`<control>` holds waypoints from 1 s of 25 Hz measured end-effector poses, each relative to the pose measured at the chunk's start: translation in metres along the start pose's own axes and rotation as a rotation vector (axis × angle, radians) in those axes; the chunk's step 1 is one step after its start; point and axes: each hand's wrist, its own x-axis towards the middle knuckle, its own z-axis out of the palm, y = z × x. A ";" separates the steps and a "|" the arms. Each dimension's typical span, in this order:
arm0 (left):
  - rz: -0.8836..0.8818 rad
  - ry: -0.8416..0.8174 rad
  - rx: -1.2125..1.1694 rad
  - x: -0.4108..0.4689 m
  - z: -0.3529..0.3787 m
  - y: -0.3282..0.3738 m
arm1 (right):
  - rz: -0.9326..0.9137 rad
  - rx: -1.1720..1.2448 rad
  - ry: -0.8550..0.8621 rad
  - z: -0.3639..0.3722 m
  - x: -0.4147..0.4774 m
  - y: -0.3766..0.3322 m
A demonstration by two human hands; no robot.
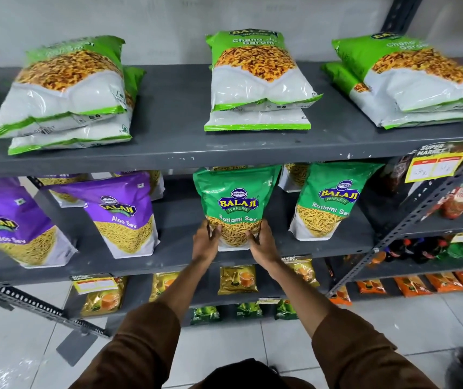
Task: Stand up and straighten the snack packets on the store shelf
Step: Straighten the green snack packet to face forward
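Note:
A green Ratlami Sev packet (235,197) stands upright on the middle grey shelf (174,248). My left hand (206,240) grips its lower left edge and my right hand (262,242) grips its lower right edge. A second green Ratlami Sev packet (334,200) stands upright just to the right. Two purple Aloo Sev packets (123,214) (8,223) stand to the left, leaning slightly. On the top shelf (168,130), light-green Chana Jor Garam packets lie flat in three stacks: left (64,91), middle (258,77) and right (418,80).
More packets stand behind the front row on the middle shelf. Yellow tea packs (237,279) and green packs (248,311) fill the lower shelves. A neighbouring rack (432,203) at the right holds red and orange packets. A yellow price tag (435,165) hangs off the top shelf edge. White floor tiles lie below.

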 end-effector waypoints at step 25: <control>0.051 -0.059 -0.058 0.001 0.203 0.086 | 0.204 0.088 0.150 -0.210 0.031 0.085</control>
